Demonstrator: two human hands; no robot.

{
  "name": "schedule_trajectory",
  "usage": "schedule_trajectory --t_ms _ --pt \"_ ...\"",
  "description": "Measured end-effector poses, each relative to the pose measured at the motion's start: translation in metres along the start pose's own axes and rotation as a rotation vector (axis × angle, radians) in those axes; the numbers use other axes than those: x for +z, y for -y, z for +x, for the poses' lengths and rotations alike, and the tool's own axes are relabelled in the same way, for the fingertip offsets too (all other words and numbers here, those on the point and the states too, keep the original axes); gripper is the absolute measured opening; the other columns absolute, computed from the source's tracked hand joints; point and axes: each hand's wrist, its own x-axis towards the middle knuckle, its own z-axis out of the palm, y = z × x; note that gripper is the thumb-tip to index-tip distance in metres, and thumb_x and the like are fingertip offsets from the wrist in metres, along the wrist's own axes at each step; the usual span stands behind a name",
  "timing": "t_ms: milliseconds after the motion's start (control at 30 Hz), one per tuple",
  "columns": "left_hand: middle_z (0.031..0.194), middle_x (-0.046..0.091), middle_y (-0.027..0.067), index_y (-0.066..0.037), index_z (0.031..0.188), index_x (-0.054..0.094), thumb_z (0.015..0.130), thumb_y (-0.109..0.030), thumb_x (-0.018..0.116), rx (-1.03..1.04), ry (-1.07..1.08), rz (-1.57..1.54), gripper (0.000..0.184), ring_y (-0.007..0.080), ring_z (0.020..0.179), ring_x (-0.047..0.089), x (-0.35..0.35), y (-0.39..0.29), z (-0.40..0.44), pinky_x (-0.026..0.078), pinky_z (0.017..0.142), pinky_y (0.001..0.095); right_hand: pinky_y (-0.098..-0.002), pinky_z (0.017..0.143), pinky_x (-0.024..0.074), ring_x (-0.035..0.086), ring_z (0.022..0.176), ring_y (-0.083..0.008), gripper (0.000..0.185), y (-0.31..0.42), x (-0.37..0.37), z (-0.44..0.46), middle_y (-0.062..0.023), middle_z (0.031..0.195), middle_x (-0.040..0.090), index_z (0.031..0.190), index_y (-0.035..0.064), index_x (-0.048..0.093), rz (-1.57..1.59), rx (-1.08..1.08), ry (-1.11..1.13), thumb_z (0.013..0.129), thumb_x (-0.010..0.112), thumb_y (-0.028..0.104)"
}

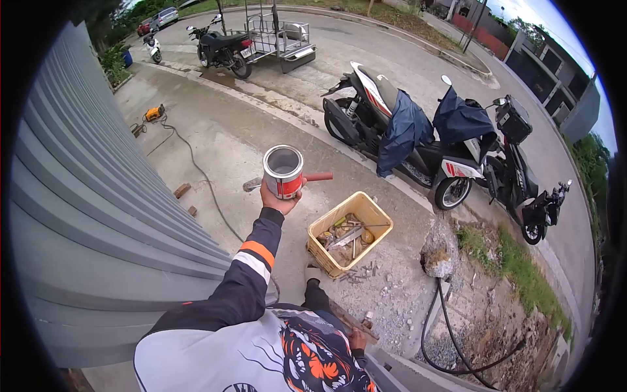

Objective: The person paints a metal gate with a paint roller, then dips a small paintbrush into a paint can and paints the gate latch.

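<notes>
My left hand [281,201] is raised in front of me, fingers wrapped round the lower part of a metal paint can [283,163] with a red label. The can has no lid, and its grey inside shows. On the ground behind it lies a hammer with a red handle [319,176], partly hidden by the can. Low beside my body, my right hand [357,340] appears closed next to a wooden plank [349,321]. What it grips, if anything, I cannot make out.
A yellow plastic crate [386,228] holds tools and scraps. Corrugated grey metal sheeting [98,196] rises at left. A cable [209,183] runs to a yellow power tool [155,113]. Parked motorcycles [392,124] line the road; a black hose [450,326] lies by rubble.
</notes>
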Motion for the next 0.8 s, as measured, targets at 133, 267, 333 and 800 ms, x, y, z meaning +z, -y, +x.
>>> schedule_trajectory --t_ms 133,267,333,800 --pt "0.131 0.064 0.0123 -0.016 0.137 0.058 0.092 -0.064 0.039 0.102 -0.145 -0.029 0.068 0.0355 0.113 0.064 -0.011 -0.059 0.025 0.044 0.069 0.0372 -0.0421 0.054 0.055 0.069 0.067 -0.0274 0.026 0.022 0.001 0.076 -0.0152 0.085 0.069 0.114 0.0077 0.069 -0.243 0.044 0.143 0.098 0.058 0.025" --pt "0.125 0.067 0.0132 -0.015 0.134 0.061 0.092 -0.066 0.041 0.157 -0.157 -0.055 0.069 0.0375 0.117 0.063 -0.048 -0.1 0.047 0.044 0.068 0.0377 -0.0419 0.056 0.056 0.07 0.068 -0.0274 0.026 0.055 0.005 0.177 -0.0148 0.086 0.07 0.115 0.0076 0.069 0.026 0.751 0.306 0.096 0.06 0.024" --pt "0.126 0.066 0.0135 -0.014 0.133 0.061 0.091 -0.066 0.043 0.195 -0.218 -0.117 0.069 0.0381 0.12 0.061 -0.052 -0.114 0.045 0.044 0.069 0.0383 -0.0419 0.056 0.0566 0.07 0.069 -0.0274 0.026 0.067 0.006 0.21 -0.0146 0.086 0.07 0.115 0.0076 0.069 0.058 0.884 0.333 0.096 0.061 0.023" --pt "0.12 0.066 0.004 -0.019 0.125 0.065 0.084 -0.067 0.057 0.329 -0.348 -0.223 0.064 0.0363 0.113 0.062 -0.105 -0.215 0.068 0.049 0.063 0.038 -0.0456 0.069 0.0569 0.07 0.065 -0.0334 0.05 0.232 0.139 0.658 -0.0189 0.072 0.07 0.08 0.002 0.07 -0.602 -0.035 0.302 0.095 0.046 0.042"
